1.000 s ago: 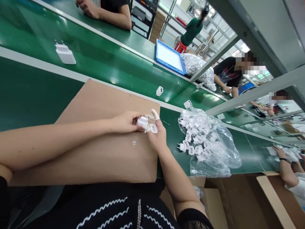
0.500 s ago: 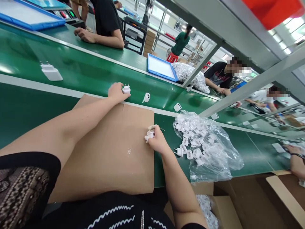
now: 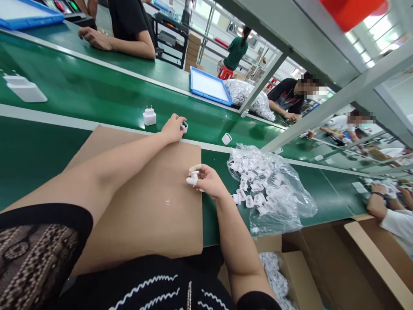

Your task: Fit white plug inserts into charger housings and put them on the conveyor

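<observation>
At the belt's near edge, my left hand (image 3: 173, 128) grips a white plug housing (image 3: 184, 126), its dark open end facing right. My right hand (image 3: 206, 181) is over the right edge of the cardboard sheet (image 3: 145, 193), its fingers curled round a small white plug part (image 3: 194, 177). A white charger with two pins (image 3: 149, 116) stands on the green belt (image 3: 112, 105) left of my left hand. Farther left lies a larger-looking charger (image 3: 26, 88). Another housing (image 3: 226, 138) rests on the belt to the right. Many white plug parts (image 3: 258, 193) lie on a clear plastic bag right of my right hand.
A metal frame post (image 3: 284, 125) slants up beyond the bag. Across the belt are a blue-edged tray (image 3: 211, 86), a bag of parts (image 3: 250, 97) and a person's forearm (image 3: 129, 46). Open cardboard boxes (image 3: 303, 275) stand below the table at right. Other people sit farther along.
My left hand has let go of the two-pin charger and moved right to take hold of the housing. My right hand's fingers have opened somewhat around the white part. The view has shifted.
</observation>
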Action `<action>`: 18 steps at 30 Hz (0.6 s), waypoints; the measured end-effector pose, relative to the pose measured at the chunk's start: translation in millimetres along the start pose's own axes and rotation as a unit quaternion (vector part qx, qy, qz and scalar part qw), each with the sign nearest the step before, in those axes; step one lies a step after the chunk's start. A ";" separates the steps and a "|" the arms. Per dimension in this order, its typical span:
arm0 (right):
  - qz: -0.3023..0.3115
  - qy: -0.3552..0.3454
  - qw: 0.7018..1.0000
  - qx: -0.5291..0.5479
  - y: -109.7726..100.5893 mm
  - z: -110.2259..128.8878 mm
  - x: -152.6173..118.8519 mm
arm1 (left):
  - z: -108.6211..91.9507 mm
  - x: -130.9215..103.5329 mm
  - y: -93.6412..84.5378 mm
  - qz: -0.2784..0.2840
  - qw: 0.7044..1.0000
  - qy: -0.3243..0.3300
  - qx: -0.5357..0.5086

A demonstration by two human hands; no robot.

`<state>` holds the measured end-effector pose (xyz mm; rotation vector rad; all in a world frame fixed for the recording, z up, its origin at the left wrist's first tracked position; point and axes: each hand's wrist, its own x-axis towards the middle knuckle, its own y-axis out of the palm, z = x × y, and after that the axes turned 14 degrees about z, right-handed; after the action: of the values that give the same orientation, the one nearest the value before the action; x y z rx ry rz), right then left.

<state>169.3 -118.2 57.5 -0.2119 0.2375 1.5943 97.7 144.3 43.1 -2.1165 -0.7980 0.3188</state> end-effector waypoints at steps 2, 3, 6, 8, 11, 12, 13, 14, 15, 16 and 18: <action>-0.007 -0.026 0.999 0.020 0.6 3.2 -0.2 | -3.6 -23.7 -6.2 0.000 1.000 0.020 0.006; -0.010 -0.040 0.999 0.026 1.0 4.0 -0.4 | -6.1 -39.4 -8.8 0.006 0.999 0.040 0.011; -0.006 -0.067 0.997 0.022 2.7 4.3 -1.4 | -15.1 -94.3 -12.1 0.042 0.993 0.107 0.033; 0.009 -0.064 0.998 0.021 3.9 4.0 -1.8 | -21.1 -130.6 -9.4 0.069 0.989 0.121 0.038; 0.008 -0.047 0.998 0.051 5.6 3.5 0.2 | -28.0 -173.1 0.8 0.104 0.990 0.095 0.019; -0.005 -0.041 0.997 0.062 6.1 3.2 1.5 | -29.3 -182.8 5.1 0.111 0.990 0.085 0.008; -0.021 -0.035 0.997 0.070 6.4 2.9 2.9 | -30.0 -190.2 9.4 0.115 0.990 0.078 -0.009; -0.038 -0.029 0.996 0.072 6.5 2.4 4.1 | -30.3 -195.5 13.6 0.117 0.990 0.072 -0.031; -0.051 -0.025 0.996 0.071 6.6 2.0 5.0 | -30.1 -199.0 17.4 0.114 0.989 0.068 -0.060; -0.060 -0.024 0.996 0.066 6.5 1.7 5.4 | -29.6 -201.1 20.7 0.111 0.987 0.068 -0.094; -0.067 -0.028 0.996 0.049 6.6 1.6 4.4 | -27.9 -202.5 25.3 0.109 0.978 0.079 -0.161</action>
<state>162.6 -113.7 58.0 -0.1051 0.2516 1.4494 -33.2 -14.2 30.6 -2.5062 -0.5527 0.1377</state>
